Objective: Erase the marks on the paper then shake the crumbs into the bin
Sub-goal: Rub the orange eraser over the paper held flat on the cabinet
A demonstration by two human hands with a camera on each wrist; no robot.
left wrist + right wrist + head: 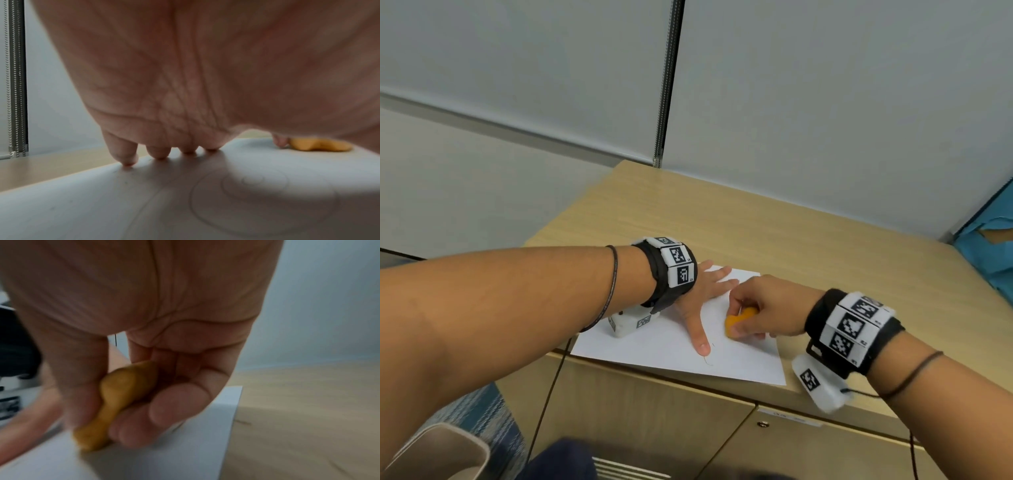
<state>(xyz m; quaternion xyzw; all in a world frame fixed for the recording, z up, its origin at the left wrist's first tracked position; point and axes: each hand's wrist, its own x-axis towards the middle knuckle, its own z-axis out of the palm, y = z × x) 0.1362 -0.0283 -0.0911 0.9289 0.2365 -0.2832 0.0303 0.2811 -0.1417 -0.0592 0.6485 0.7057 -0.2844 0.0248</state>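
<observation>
A white sheet of paper (654, 346) lies near the front edge of a wooden cabinet top (791, 240). My left hand (702, 294) lies flat on the sheet with fingers spread, its fingertips (129, 160) pressing the paper (102, 203). Faint pencil curves (226, 203) show under its palm, and a small mark (708, 360) sits beside the thumb. My right hand (760, 308) grips an orange eraser (738, 323) and holds its lower end against the paper (164, 459). In the right wrist view the eraser (115, 395) is pinched between thumb and curled fingers. It also shows as the eraser (320, 144) beyond my left palm.
A beige bin (438, 455) stands on the floor at the lower left, below the cabinet. Blue plastic (986, 246) lies at the right edge of the top. Grey wall panels rise behind. Cabinet doors (688, 428) with a lock face me.
</observation>
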